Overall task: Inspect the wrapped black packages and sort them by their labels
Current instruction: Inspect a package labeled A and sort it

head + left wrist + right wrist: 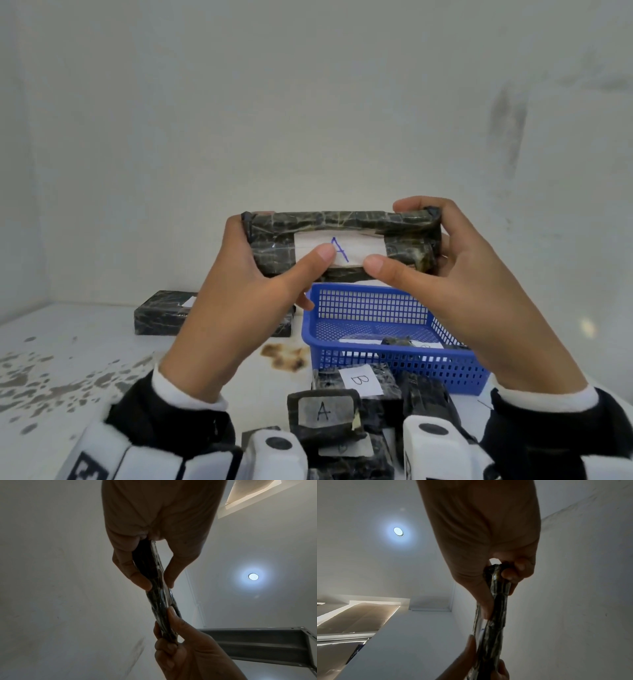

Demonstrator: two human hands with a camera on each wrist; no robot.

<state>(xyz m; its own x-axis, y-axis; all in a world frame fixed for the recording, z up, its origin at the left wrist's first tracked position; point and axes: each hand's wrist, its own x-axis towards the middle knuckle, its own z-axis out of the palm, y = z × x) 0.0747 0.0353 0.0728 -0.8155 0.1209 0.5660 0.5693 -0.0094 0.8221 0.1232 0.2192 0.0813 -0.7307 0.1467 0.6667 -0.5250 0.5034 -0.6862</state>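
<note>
The fingers are curled behind a black package (pixel 342 236) and both thumbs pressed on its front, so it is pinched at each end by the left hand (pixel 236 291) and the right hand (pixel 455 274), raised above the blue basket (pixel 387 342). The thumbs are best kept off the white label (pixel 342 248) so it can be read. Nearer, 2 packages are marked "A" (pixel 323 411) and "B" (pixel 361 380); the held label reads "A".
</note>
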